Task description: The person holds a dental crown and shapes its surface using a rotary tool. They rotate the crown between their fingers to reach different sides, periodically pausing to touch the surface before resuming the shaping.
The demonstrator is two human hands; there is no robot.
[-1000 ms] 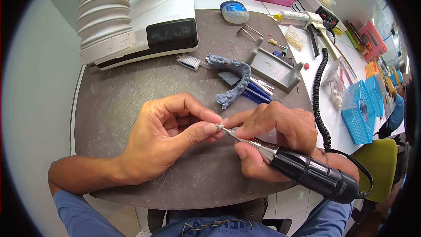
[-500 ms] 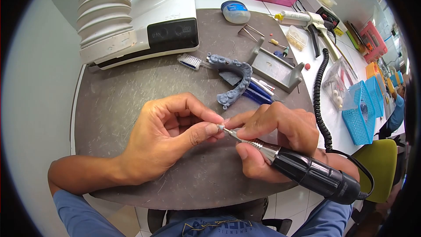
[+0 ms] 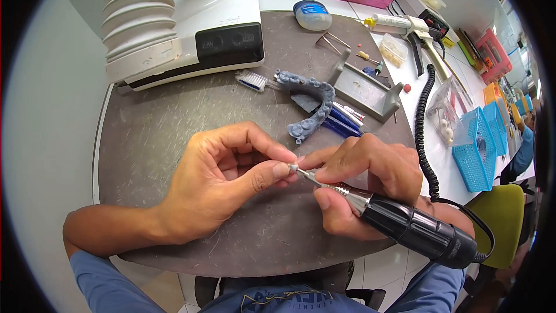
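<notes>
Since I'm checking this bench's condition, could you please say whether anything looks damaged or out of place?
The dark grey tabletop carries pale scratch-like marks, so it looks worn. The grey horseshoe-shaped dental model lies askew, overlapping slim blue tools, which looks untidy. Nothing odd shows on the black-and-silver handpiece.
</notes>
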